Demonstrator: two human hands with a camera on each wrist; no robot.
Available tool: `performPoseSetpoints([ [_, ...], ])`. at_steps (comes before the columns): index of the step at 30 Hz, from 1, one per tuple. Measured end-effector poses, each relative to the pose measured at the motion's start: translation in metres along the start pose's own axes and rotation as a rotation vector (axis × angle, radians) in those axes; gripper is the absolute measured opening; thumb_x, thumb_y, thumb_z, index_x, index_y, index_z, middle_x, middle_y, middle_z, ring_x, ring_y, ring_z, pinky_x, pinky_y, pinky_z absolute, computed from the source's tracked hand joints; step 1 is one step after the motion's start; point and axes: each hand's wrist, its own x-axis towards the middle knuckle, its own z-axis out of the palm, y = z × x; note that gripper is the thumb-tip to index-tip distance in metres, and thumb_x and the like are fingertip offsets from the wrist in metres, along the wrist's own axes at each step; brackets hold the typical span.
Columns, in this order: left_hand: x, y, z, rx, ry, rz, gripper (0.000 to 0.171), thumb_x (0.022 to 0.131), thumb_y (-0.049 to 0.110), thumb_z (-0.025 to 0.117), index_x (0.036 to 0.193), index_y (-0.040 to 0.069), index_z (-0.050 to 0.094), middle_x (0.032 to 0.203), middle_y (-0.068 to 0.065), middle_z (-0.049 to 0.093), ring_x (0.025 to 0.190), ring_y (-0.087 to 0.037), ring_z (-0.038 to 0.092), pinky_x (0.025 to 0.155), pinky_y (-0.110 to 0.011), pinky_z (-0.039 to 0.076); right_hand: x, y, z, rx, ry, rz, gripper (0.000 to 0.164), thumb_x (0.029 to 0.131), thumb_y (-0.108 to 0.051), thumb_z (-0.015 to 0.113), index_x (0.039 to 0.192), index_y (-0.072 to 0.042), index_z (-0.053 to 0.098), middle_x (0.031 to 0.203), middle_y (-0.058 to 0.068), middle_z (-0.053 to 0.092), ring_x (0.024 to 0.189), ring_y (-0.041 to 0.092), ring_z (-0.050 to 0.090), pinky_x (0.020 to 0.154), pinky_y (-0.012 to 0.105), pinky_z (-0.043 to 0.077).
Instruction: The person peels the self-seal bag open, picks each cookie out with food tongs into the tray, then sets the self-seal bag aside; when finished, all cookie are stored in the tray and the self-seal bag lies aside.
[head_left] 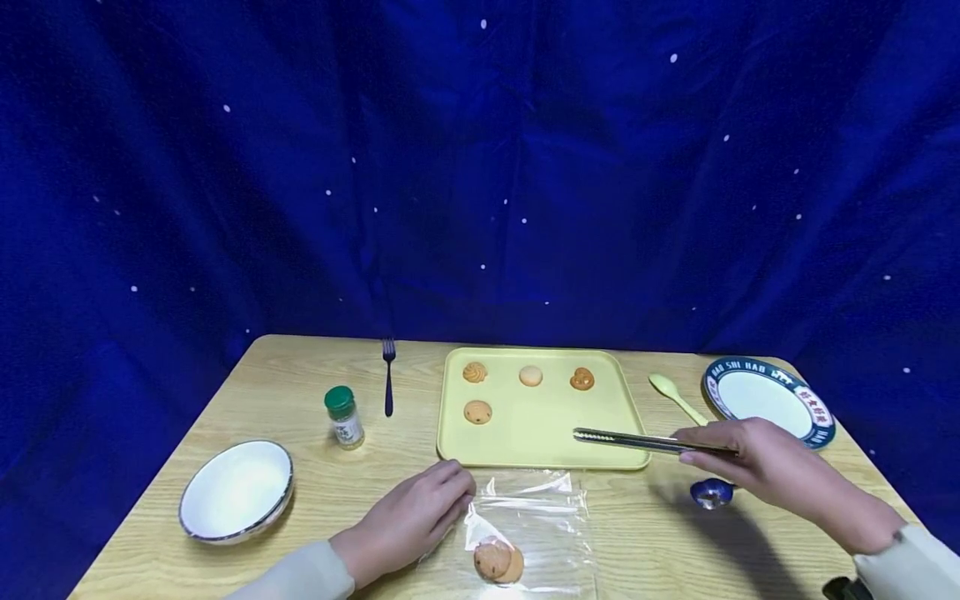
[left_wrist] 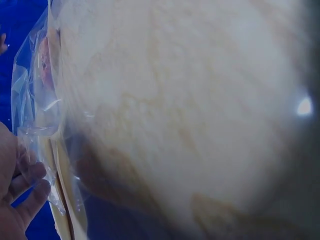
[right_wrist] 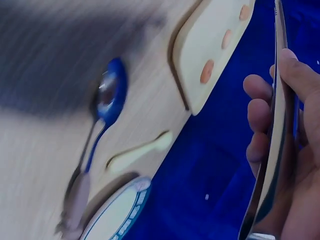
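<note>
My right hand (head_left: 757, 462) grips metal tongs (head_left: 630, 439), whose toothed tips reach over the front right of a yellow tray (head_left: 540, 446). Nothing shows between the tips. On that tray lie a swirled cookie (head_left: 474, 372), a plain round cookie (head_left: 530, 376), a pretzel-shaped cookie (head_left: 582, 379) and a chip cookie (head_left: 477, 412). Low by the tray's front edge, my left hand (head_left: 416, 517) holds the upper left corner of a clear plastic bag (head_left: 551, 533), its film at the fingertips (left_wrist: 36, 192). Two overlapping cookies (head_left: 492, 560) are inside the bag.
To the left stand a white bowl (head_left: 238, 487) and a green-capped shaker (head_left: 345, 417), with a dark fork (head_left: 388, 379) behind. At the right are a yellow-green spoon (head_left: 675, 396), a patterned plate (head_left: 765, 400) and a metal spoon (right_wrist: 112, 90) below the right hand. A blue curtain (head_left: 480, 167) hangs behind.
</note>
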Motion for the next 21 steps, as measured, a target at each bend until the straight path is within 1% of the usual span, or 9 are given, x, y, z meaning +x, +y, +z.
performPoseSetpoints([
  [2, 0.0, 0.0, 0.0, -0.004, -0.002, -0.002, 0.005, 0.099, 0.018, 0.055, 0.095, 0.02, 0.057, 0.088, 0.013, 0.049, 0.078, 0.0, 0.045, 0.068, -0.015, 0.046, -0.013, 0.001, -0.005, 0.016, 0.02, -0.034, 0.03, 0.078, -0.009, 0.078, 0.097, -0.031, 0.071, 0.083, -0.028, 0.063, 0.07, -0.014, 0.051, 0.063, 0.003, 0.038],
  [4, 0.0, 0.0, 0.0, -0.003, 0.002, -0.005, 0.005, 0.099, 0.018, 0.055, 0.095, 0.02, 0.057, 0.089, 0.013, 0.049, 0.079, 0.0, 0.045, 0.069, -0.015, 0.047, -0.024, 0.001, -0.009, 0.025, 0.009, -0.05, 0.034, 0.076, -0.008, 0.079, 0.095, -0.035, 0.07, 0.082, -0.03, 0.061, 0.069, -0.015, 0.051, 0.061, 0.003, 0.037],
  [6, 0.0, 0.001, 0.001, -0.001, 0.008, -0.01, 0.005, 0.099, 0.019, 0.055, 0.095, 0.02, 0.057, 0.089, 0.013, 0.049, 0.079, 0.0, 0.045, 0.069, -0.015, 0.047, -0.034, 0.0, -0.009, 0.031, -0.021, -0.044, 0.034, 0.078, -0.01, 0.078, 0.096, -0.038, 0.069, 0.083, -0.03, 0.062, 0.07, -0.016, 0.051, 0.061, 0.003, 0.038],
  [10, -0.001, 0.002, 0.0, -0.004, 0.01, -0.02, 0.004, 0.099, 0.019, 0.055, 0.095, 0.02, 0.057, 0.089, 0.013, 0.049, 0.079, 0.0, 0.045, 0.069, -0.016, 0.047, -0.046, -0.004, -0.001, 0.028, -0.058, -0.02, 0.028, 0.079, -0.018, 0.078, 0.1, -0.034, 0.071, 0.088, -0.026, 0.067, 0.071, -0.016, 0.054, 0.061, 0.004, 0.038],
  [14, -0.002, 0.003, -0.002, -0.054, -0.014, -0.066, 0.006, 0.1, 0.019, 0.053, 0.096, 0.02, 0.057, 0.091, 0.013, 0.05, 0.079, 0.001, 0.045, 0.069, -0.015, 0.047, -0.047, -0.013, 0.015, 0.011, -0.079, -0.013, 0.024, 0.079, -0.027, 0.078, 0.101, -0.035, 0.07, 0.09, -0.026, 0.067, 0.074, -0.016, 0.053, 0.072, 0.017, 0.035],
  [17, -0.002, 0.004, -0.003, -0.086, -0.032, -0.095, 0.007, 0.101, 0.02, 0.051, 0.097, 0.02, 0.058, 0.092, 0.013, 0.05, 0.079, 0.001, 0.044, 0.069, -0.015, 0.047, -0.044, -0.02, 0.028, 0.1, -0.147, -0.016, 0.021, 0.085, -0.031, 0.073, 0.105, -0.033, 0.07, 0.092, -0.026, 0.066, 0.078, -0.014, 0.053, 0.072, 0.017, 0.036],
  [18, -0.002, 0.004, -0.003, -0.086, -0.03, -0.095, 0.007, 0.101, 0.02, 0.052, 0.097, 0.02, 0.058, 0.091, 0.013, 0.049, 0.079, 0.001, 0.044, 0.069, -0.014, 0.046, -0.042, -0.022, 0.031, 0.15, -0.171, -0.024, 0.021, 0.087, -0.031, 0.071, 0.108, -0.03, 0.07, 0.093, -0.025, 0.066, 0.079, -0.014, 0.054, 0.069, 0.012, 0.039],
  [19, -0.002, 0.004, -0.003, -0.079, -0.03, -0.092, 0.007, 0.101, 0.02, 0.052, 0.097, 0.02, 0.058, 0.091, 0.013, 0.049, 0.079, 0.001, 0.044, 0.068, -0.014, 0.046, -0.039, -0.025, 0.035, 0.195, -0.193, -0.036, 0.022, 0.088, -0.03, 0.07, 0.11, -0.028, 0.07, 0.095, -0.023, 0.068, 0.082, -0.012, 0.057, 0.071, 0.01, 0.041],
  [21, -0.002, 0.003, -0.003, -0.059, -0.02, -0.077, 0.006, 0.1, 0.02, 0.052, 0.097, 0.02, 0.058, 0.091, 0.013, 0.049, 0.079, 0.0, 0.044, 0.069, -0.014, 0.046, -0.035, -0.029, 0.042, 0.277, -0.232, -0.05, 0.025, 0.091, -0.03, 0.067, 0.114, -0.023, 0.069, 0.099, -0.017, 0.071, 0.087, -0.007, 0.062, 0.07, 0.009, 0.047],
])
